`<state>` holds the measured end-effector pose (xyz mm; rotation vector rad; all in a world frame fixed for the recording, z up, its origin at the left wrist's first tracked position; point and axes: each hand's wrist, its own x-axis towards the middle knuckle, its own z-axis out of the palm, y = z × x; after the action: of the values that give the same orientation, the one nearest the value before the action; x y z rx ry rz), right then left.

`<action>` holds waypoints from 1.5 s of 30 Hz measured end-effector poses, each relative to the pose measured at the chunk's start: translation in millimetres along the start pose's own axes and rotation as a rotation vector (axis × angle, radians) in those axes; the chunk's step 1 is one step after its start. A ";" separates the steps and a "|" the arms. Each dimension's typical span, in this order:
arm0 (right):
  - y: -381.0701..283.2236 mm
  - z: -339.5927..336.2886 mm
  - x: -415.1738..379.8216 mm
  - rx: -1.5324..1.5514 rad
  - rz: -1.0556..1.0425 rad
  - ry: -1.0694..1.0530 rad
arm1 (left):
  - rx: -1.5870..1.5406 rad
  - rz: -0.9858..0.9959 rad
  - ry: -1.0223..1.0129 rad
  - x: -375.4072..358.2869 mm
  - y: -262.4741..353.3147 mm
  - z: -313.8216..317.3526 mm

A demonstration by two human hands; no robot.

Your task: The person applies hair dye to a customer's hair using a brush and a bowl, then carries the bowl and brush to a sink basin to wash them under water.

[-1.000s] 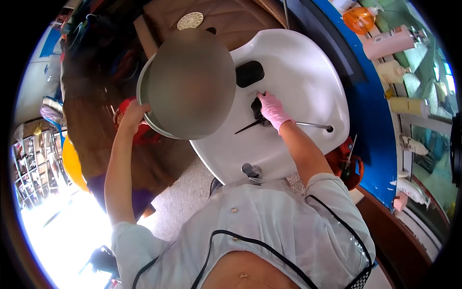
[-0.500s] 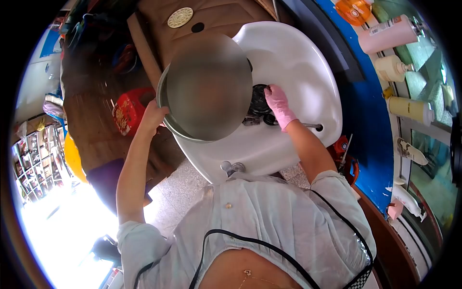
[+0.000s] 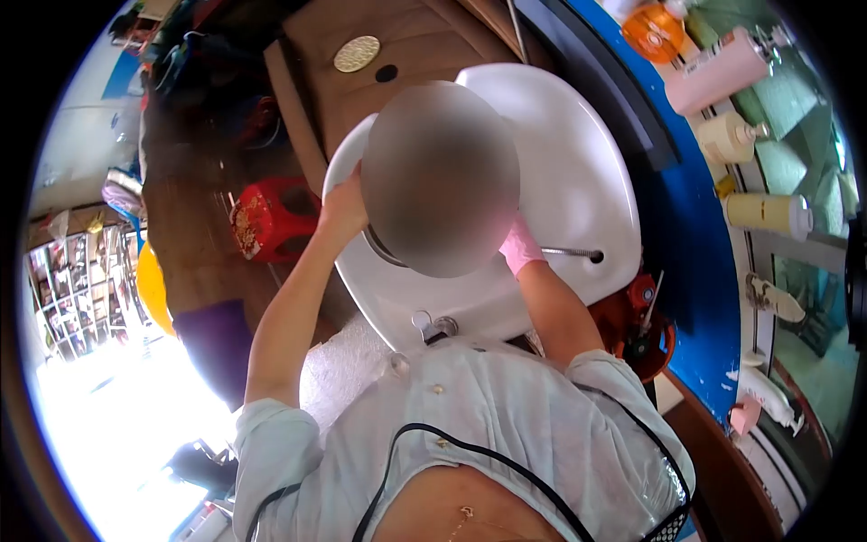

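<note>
A white salon wash sink [image 3: 578, 135] lies in front of me, its middle covered by a large blurred oval. My left hand [image 3: 343, 210], bare, reaches to the oval's left side, and its fingertips are hidden there. Just below that hand shows a thin curved strip of a round basin's rim [image 3: 383, 250]. My right hand [image 3: 518, 244] wears a pink glove and comes in at the oval's lower right; its fingers are lost in the blur. Beside the right wrist a metal shower hose [image 3: 567, 253] comes out of a hole in the sink. Whatever lies between my hands is hidden.
A chrome tap [image 3: 437, 325] sits on the sink's near edge. Left of the sink stands a red plastic stool [image 3: 280, 217]. Beyond is a brown padded couch [image 3: 415, 41]. Several pump bottles, including a pink bottle [image 3: 718, 72], line a shelf at right.
The grey basin that my left hand held by its rim has shifted right, now mostly behind the blur. My right hand has moved down and left from the black bundle seen earlier. The view has shifted slightly.
</note>
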<state>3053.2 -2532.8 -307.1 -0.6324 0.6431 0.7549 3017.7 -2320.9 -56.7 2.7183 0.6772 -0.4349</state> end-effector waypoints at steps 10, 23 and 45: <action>2.5 -11.6 -5.8 -0.305 0.013 -0.075 | -0.034 0.105 0.032 -8.2 -23.4 3.0; -17.3 -18.3 -18.1 -0.611 0.071 0.089 | -1.028 -0.381 -0.118 69.4 -58.8 -5.1; -19.0 -14.4 -30.8 -0.625 0.019 0.192 | -1.990 -0.624 -0.103 293.7 -45.1 78.8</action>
<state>3046.3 -2566.6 -288.9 -1.2842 0.5857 0.9261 3226.0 -2193.5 -243.6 0.6005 1.0231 0.0816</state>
